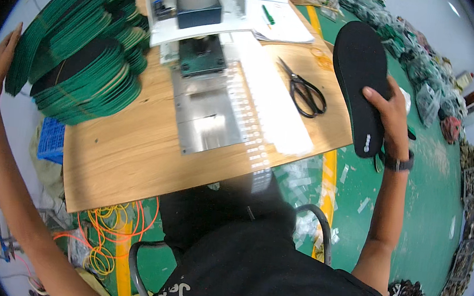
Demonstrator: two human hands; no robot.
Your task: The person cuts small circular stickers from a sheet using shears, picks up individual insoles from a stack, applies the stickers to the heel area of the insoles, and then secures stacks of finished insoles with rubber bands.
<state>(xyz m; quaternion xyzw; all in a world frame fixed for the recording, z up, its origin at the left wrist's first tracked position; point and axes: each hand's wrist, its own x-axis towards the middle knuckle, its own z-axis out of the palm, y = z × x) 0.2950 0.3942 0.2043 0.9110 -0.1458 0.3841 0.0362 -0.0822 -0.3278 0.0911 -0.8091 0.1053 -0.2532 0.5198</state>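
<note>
Insole (361, 63) clamped in right hand (393, 113) is best kept unbent; left hand (4, 54), well apart, grip unclear, should steady green stacks (85, 83) lightly.

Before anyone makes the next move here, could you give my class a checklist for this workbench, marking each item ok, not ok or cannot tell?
1. Right hand has a grip on the black insole: ok, thumb across its face.
2. Left hand away from the press: ok, it is beside the stack of green insoles.
3. Scissors off the metal plate: ok, they lie to its right.
4. White label strip kept within the table: not ok, it runs past the near edge.
5. Press switched off: cannot tell.
</note>
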